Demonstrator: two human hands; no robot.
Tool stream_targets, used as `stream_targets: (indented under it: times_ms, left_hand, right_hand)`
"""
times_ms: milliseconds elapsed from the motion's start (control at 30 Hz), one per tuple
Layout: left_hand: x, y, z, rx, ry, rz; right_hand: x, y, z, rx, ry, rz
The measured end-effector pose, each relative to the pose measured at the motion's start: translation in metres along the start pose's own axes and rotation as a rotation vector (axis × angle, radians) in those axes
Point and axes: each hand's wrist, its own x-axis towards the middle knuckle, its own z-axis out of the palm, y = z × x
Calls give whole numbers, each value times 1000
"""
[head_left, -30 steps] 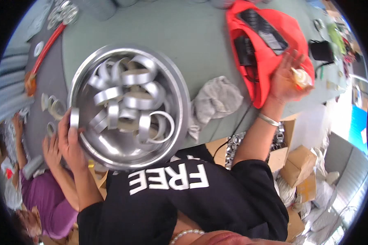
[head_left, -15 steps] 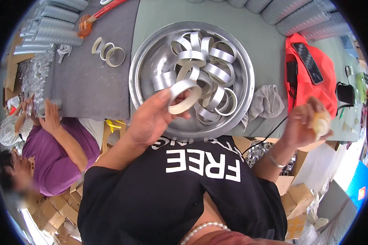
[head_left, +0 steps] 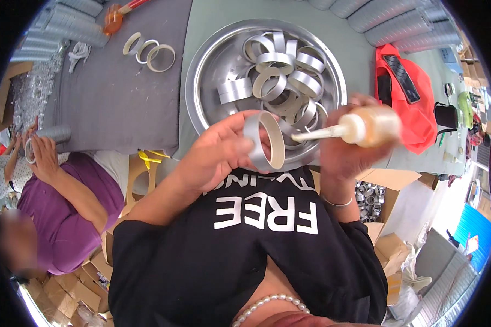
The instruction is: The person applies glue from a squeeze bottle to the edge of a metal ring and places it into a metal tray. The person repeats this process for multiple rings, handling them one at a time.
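Note:
My left hand (head_left: 218,150) is closed around a silver ring (head_left: 279,143) with a cream inner face, held up over the near edge of a round metal basin (head_left: 193,92). From the right, my right hand (head_left: 341,155) grips a squeeze bottle (head_left: 377,125) of amber liquid, blurred by motion. Its long whitish nozzle (head_left: 316,134) points left at the ring, a small gap apart from it. In the basin lie several loose silver rings (head_left: 305,84), piled mostly toward the right, with a few stacked together (head_left: 234,90) at the left.
Three rings (head_left: 161,58) and a red-handled hammer (head_left: 113,19) lie on the grey mat at left. A phone (head_left: 402,79) rests on a red cloth (head_left: 420,122) at right. Silver tubes (head_left: 398,27) are stacked at the back. A co-worker in purple (head_left: 65,212) works on the left.
My right hand has brought the bottle in from the far right, its nozzle now turned toward the ring. My left hand has moved slightly right and turned the ring more upright.

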Motion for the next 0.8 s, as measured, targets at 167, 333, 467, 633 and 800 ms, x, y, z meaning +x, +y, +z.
stream_targets:
  times_ms: [167, 333, 467, 633, 800]
  left_hand:
    - [0, -3, -14, -302, -24, -148]
    - [2, -9, -13, -400, -41, -214]
    - [3, -7, -9, -396, -46, -233]
    - [-1, 2, 3, -128, 40, -181]
    - [1, -2, 3, 230, 49, 66]
  right_hand:
    - [-18, -39, -4, -697, -391, -613]
    - [-11, -46, 30, -979, -906, -717]
    - [-11, -31, 34, -966, -851, -830]
    - [-8, -37, 40, -1067, -913, -790]
    - [-16, -51, 33, -1107, -963, -604]
